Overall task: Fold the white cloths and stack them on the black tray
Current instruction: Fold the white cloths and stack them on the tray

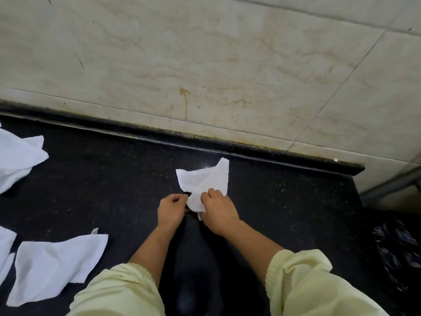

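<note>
1. At the far left of the dark speckled worktop [109,179], a crumpled white cloth [16,160] lies partly cut off by the picture edge.
2. Nearer the person, at lower left, a second white cloth [54,265] lies loosely spread, one corner turned up; just left of it the edge of a third cloth [5,245] shows.
3. The left hand [172,209] sits at the middle of the worktop, its fingers [180,198] curled and pinching the near left edge of the cloth being worked [205,181].
4. That cloth lies on the worktop near the back edge, rumpled, with two corners pointing away from the person.
5. The right hand [217,208] rests on the cloth's near part, fingers curled over it and gripping the fabric, close beside the left hand.
6. Both forearms come out of pale yellow sleeves [303,283].
7. Between the forearms is a smooth dark shape [193,258]; I cannot tell whether it is the tray.
8. At the far right, beyond the worktop's end, crinkled black plastic [396,252] shows.
</note>
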Available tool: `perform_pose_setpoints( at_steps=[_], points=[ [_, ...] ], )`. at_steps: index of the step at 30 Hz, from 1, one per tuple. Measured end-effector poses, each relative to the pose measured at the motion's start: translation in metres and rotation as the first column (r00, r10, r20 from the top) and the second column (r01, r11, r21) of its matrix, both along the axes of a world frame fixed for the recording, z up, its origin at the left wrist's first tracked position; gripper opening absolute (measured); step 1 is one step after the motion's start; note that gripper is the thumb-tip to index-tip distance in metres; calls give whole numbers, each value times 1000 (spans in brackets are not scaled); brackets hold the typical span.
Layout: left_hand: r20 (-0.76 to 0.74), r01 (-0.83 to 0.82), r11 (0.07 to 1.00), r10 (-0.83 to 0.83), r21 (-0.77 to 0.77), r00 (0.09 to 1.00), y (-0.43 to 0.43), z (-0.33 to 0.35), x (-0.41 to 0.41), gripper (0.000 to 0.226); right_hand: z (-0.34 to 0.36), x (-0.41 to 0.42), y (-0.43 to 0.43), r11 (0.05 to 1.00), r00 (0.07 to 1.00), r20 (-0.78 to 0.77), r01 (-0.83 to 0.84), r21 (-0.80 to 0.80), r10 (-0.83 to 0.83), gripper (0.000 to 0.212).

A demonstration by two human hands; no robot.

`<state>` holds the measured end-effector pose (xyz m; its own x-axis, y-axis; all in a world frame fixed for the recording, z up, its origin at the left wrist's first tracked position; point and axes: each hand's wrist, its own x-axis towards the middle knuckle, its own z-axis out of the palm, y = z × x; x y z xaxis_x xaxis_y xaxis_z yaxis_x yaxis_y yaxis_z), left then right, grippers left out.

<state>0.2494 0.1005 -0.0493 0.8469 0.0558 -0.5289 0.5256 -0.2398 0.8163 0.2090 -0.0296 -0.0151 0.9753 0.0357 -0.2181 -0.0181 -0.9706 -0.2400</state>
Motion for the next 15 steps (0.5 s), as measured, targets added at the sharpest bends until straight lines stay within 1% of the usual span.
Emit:
perform_pose_setpoints(
  at_steps=[1,2,3,5,6,7,9,10,12,13,15],
  points=[
    [-3,-17,998,17,-55,1000,-3,2,1,16,-2,0,-2,995,997,-3,78,63,-78,21],
    [-6,-33,994,33,-102,999,-5,4,1,18,-4,-1,-5,967,981,-30,195,165,-192,17],
    [-7,-42,989,42,-140,999,-8,5,1,19,-4,-1,-9,902,944,-66,329,279,-324,16],
    [-7,-34,981,33,-190,999,-13,7,-2,18,-4,0,-18,704,821,-166,558,440,-547,15],
    [0,-15,981,15,-195,1000,-16,7,-4,18,-5,-1,-23,606,759,-225,631,484,-611,14],
    [24,28,986,-24,-164,999,-18,5,-7,20,-7,-2,-28,512,701,-281,686,517,-656,12],
    [112,189,982,-188,-1,976,-22,1,-12,25,-9,-7,-35,312,589,-391,756,575,-707,9],
    [156,264,961,-274,83,949,-25,1,-15,26,-11,-11,-38,218,541,-438,772,597,-717,9],
    [207,361,911,-399,199,893,-27,0,-20,27,-10,-18,-42,42,462,-506,767,641,-728,5],
    [206,392,888,-441,238,873,-27,0,-22,29,-9,-21,-44,-34,431,-526,749,661,-733,3],
    [193,462,833,-529,305,826,-23,1,-29,33,-4,-28,-49,-152,382,-553,707,691,-740,11]
  ],
)
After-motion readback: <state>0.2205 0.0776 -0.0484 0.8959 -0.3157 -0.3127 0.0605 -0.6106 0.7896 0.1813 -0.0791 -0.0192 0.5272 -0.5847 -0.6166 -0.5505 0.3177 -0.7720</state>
